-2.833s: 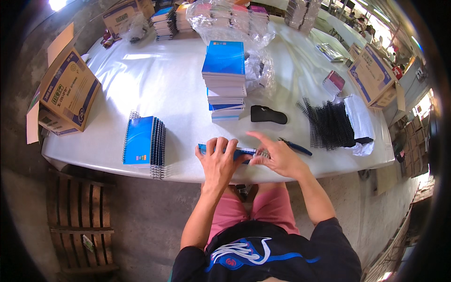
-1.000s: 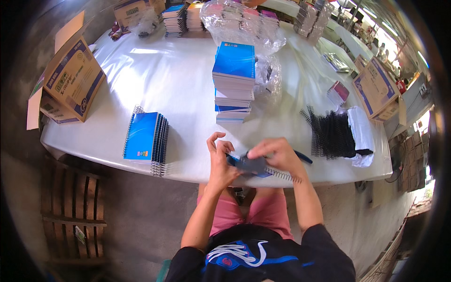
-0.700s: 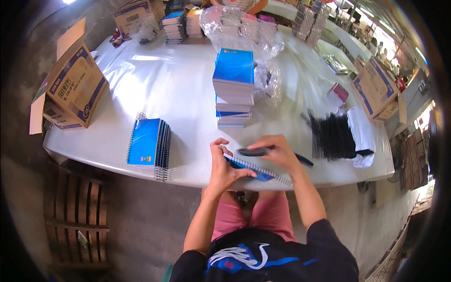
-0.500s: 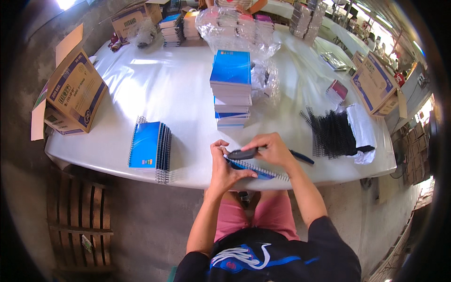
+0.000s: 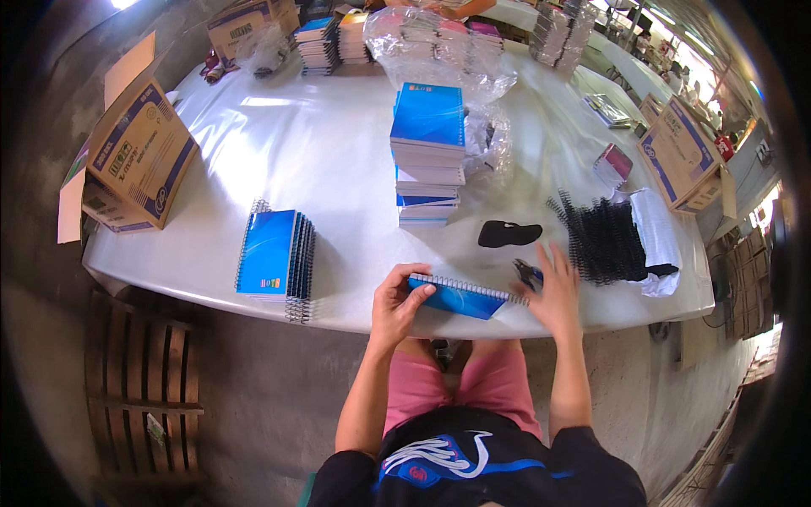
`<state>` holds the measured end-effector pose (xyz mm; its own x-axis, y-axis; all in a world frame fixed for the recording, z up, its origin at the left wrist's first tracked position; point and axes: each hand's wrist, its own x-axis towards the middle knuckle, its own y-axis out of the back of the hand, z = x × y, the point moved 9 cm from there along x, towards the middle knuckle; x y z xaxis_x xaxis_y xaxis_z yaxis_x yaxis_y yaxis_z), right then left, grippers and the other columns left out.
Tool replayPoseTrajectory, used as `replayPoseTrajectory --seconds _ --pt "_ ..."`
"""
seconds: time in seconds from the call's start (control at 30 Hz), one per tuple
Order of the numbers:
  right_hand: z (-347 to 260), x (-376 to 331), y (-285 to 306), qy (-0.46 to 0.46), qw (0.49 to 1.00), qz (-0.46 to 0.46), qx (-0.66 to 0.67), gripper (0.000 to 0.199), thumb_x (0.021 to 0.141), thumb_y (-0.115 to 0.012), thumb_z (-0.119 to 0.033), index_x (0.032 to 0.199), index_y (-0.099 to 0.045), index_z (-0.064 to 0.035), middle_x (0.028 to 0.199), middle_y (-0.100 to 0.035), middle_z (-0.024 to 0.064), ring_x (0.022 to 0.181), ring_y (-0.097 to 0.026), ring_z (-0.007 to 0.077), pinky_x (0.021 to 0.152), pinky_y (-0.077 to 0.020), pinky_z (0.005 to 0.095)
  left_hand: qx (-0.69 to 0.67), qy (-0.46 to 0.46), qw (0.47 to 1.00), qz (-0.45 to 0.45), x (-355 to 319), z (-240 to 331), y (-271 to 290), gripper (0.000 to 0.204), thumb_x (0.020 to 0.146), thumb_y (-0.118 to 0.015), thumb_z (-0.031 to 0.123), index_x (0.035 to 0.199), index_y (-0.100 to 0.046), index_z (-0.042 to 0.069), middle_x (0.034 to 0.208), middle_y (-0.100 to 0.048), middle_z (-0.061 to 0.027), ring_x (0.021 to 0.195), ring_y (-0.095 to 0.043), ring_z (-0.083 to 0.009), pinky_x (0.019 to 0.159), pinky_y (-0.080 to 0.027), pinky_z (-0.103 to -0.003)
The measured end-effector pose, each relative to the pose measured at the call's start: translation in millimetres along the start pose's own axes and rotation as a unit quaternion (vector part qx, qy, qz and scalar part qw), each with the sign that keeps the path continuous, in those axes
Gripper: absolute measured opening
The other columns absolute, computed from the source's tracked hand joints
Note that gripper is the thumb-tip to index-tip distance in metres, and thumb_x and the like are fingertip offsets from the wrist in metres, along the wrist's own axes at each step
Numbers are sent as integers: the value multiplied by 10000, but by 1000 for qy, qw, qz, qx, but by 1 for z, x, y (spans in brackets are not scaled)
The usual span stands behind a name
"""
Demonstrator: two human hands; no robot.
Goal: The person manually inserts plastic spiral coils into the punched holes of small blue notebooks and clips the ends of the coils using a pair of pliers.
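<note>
My left hand [image 5: 395, 302] grips a blue spiral notebook [image 5: 460, 302] at its left end, thumb on the cover. The notebook is tilted at the table's near edge, its wire coil running along the top and sticking out past the right end. My right hand [image 5: 555, 291] is open, fingers apart, next to dark-handled pliers [image 5: 528, 272] and close to the coil's free end. Part of the pliers is hidden behind that hand. Beyond them lies a flat black piece [image 5: 509, 234] with a small slot. A tall stack of blue-covered books [image 5: 428, 118] stands just past the notebook.
Several coil-bound blue notebooks [image 5: 269, 253] are piled at left. Loose black coils [image 5: 600, 237] lie on white cloth [image 5: 652, 245] at right. Cardboard boxes [image 5: 139, 156] stand on both sides. Clear plastic wrap [image 5: 439, 46] covers stacks at the back, near another person's arm [image 5: 469, 8].
My right hand has let go of the black piece, now lying on the table, and moved right to the pliers with fingers spread. The left hand still holds the notebook.
</note>
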<state>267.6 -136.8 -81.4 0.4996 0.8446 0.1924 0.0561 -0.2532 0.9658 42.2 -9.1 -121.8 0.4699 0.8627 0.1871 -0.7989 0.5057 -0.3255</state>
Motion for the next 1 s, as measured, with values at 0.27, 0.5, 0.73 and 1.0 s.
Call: replayPoseTrajectory --seconds 0.27,0.5,0.73,1.0 --pt "-4 -41 -3 66 987 125 83 368 939 -512 -246 1287 -541 -133 1163 -524 122 1070 -478 314 940 -339 486 112 -139 974 141 -14 24 16 201 744 -778 39 800 -585 25 797 -572 -23 732 -517 -89 640 -416 -232" --pt "-124 -64 84 237 941 116 212 346 864 -628 -239 1203 -624 -175 1160 -549 86 1048 -502 278 919 -362 415 321 -324 872 180 -34 85 -9 288 593 -853 49 813 -667 62 733 -617 -35 669 -533 -189 598 -417 -295" --pt "-138 -66 76 251 939 105 212 347 845 -649 -247 1189 -635 -200 1155 -551 63 1039 -502 267 890 -368 419 351 -362 845 179 -42 105 -17 343 557 -850 24 851 -680 74 742 -629 -21 671 -535 -186 610 -421 -304" --pt "-129 -77 -2 -40 552 -378 742 393 991 -460 -320 1262 -506 -40 1015 -607 70 848 -589 127 680 -481 276 354 -436 806 186 -54 108 -27 363 555 -864 29 827 -626 54 719 -613 -47 662 -536 -203 597 -424 -307"
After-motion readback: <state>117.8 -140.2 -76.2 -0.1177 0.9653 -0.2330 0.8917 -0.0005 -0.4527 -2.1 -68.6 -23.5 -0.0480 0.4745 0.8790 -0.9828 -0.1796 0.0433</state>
